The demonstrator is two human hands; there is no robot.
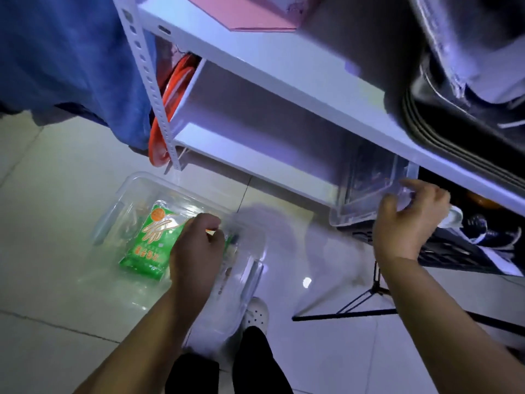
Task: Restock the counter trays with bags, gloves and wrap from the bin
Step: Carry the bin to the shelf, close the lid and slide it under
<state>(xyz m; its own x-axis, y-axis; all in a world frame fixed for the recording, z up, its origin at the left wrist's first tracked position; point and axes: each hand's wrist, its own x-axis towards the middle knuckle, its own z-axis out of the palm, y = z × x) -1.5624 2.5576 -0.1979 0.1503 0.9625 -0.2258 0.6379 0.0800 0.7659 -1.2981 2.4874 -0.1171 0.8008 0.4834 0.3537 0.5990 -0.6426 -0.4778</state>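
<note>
Item: green packet (147, 245) inside clear bin (125, 191) on floor, left hand (196, 245) curled pinching its near edge; right hand (409, 220) grips clear box (366, 200) right of bin; advice: lift packet flat, steady box.

Blurred, unreadable orange-and-white print on the green packet (149, 240).

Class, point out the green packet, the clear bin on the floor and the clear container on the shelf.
green packet (149, 240): head view, printed front.
clear bin (129, 184): head view, far rim.
clear container (366, 194): head view, side wall.
</note>
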